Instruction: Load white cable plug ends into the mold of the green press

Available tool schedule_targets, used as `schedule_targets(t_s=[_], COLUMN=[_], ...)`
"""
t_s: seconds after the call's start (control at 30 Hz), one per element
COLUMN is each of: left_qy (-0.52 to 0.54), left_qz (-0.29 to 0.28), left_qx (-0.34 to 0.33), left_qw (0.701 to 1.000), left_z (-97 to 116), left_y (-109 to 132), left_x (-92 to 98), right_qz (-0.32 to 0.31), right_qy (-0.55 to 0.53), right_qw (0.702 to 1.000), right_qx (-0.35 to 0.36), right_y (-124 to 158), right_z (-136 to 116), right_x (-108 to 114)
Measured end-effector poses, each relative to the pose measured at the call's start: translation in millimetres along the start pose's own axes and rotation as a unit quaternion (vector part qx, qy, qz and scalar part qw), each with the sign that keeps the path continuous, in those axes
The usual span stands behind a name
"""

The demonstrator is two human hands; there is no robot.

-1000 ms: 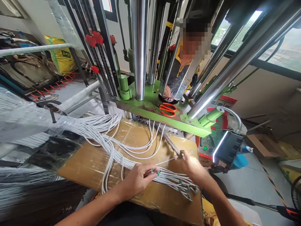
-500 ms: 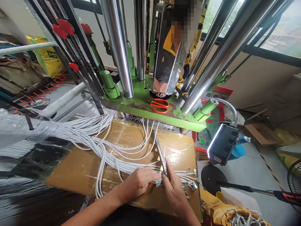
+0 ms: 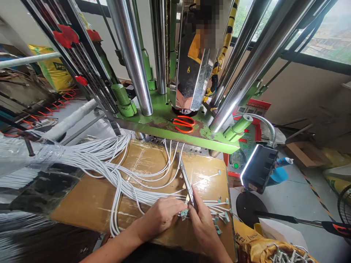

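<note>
- My left hand (image 3: 161,217) is closed, thumb and fingers pinched together on a small cluster of teal connector ends (image 3: 183,214) at its fingertips.
- My right hand (image 3: 203,226) sits just beside it, the two nearly touching. Its fingers are clamped on the lower end of a thin metal tool (image 3: 186,180), whose shaft runs up and away from the hand toward the machine.
- The white cables (image 3: 117,175) carrying those connectors sweep off from my left hand to the far left in a thick bundle, lying flat on the cardboard-covered table (image 3: 87,201). A few loop out beyond both hands and pass under the machine.
- Loose cable tips (image 3: 222,218) with the same teal ends lie on the table just right of my right hand. A single lead (image 3: 211,176) rests farther out beyond it.
- Beyond both hands stands a green press plate (image 3: 161,122), with chrome columns (image 3: 131,54) rising from it.
- Orange-handled scissors (image 3: 184,124) rest on the plate, well apart from either hand.
- Off to the right of my right hand, past the table's edge, a black work lamp (image 3: 259,168) on a flexible metal neck shows a lit strip along one side.
</note>
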State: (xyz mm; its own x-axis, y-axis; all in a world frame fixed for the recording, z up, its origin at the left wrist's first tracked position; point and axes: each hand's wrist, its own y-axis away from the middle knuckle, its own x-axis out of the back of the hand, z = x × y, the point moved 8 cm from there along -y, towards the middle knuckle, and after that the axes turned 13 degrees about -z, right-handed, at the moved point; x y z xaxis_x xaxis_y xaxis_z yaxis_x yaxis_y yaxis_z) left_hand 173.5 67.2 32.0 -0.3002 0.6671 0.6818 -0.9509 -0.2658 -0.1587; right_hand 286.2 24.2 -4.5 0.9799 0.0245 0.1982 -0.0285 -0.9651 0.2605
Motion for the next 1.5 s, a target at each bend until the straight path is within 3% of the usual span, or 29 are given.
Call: schedule_targets(t_s=[0.13,0.23,0.33,0.43,0.5,0.57,0.67,0.77,0.97,1.5], left_qy=[0.049,0.171,0.351,0.484,0.491,0.425,0.249,0.104,0.006,0.000], left_qz=[0.013,0.055,0.120,0.164,0.180,0.164,0.092,0.058,0.033,0.057], left_qx=[0.031,0.118,0.208,0.247,0.273,0.284,0.213,0.149,0.035,0.018], left_qw=[0.998,0.977,0.905,0.823,0.807,0.844,0.940,0.982,0.999,0.998], left_z=[-2.9,-11.6,-26.9,-40.8,-48.1,-48.7,-32.2,-20.1,-17.1,-20.3], left_y=[-3.9,-4.8,1.4,8.0,11.8,10.7,-2.9,-9.5,-13.2,-15.1], left_x=[3.8,16.8,25.1,24.5,25.8,30.6,36.9,34.4,24.8,28.1], right_qz=[-0.003,-0.016,0.003,0.035,0.044,0.038,0.020,0.014,0.021,0.025], right_qy=[0.022,-0.010,-0.044,-0.042,-0.034,-0.020,-0.009,-0.014,-0.034,-0.071], right_qw=[1.000,1.000,0.998,0.998,0.997,0.998,0.998,0.998,0.998,0.997], right_qx=[0.006,-0.005,-0.040,-0.044,-0.048,-0.055,-0.064,-0.067,-0.046,-0.016], right_y=[0.0,-1.0,-0.1,2.8,5.0,6.2,6.1,4.6,3.0,2.0], right_z=[-5.1,-9.6,-7.7,-4.7,-1.5,0.3,-0.2,-0.6,3.5,6.5], right_x=[0.6,1.2,5.3,10.1,11.4,11.0,9.7,10.0,12.5,15.1])
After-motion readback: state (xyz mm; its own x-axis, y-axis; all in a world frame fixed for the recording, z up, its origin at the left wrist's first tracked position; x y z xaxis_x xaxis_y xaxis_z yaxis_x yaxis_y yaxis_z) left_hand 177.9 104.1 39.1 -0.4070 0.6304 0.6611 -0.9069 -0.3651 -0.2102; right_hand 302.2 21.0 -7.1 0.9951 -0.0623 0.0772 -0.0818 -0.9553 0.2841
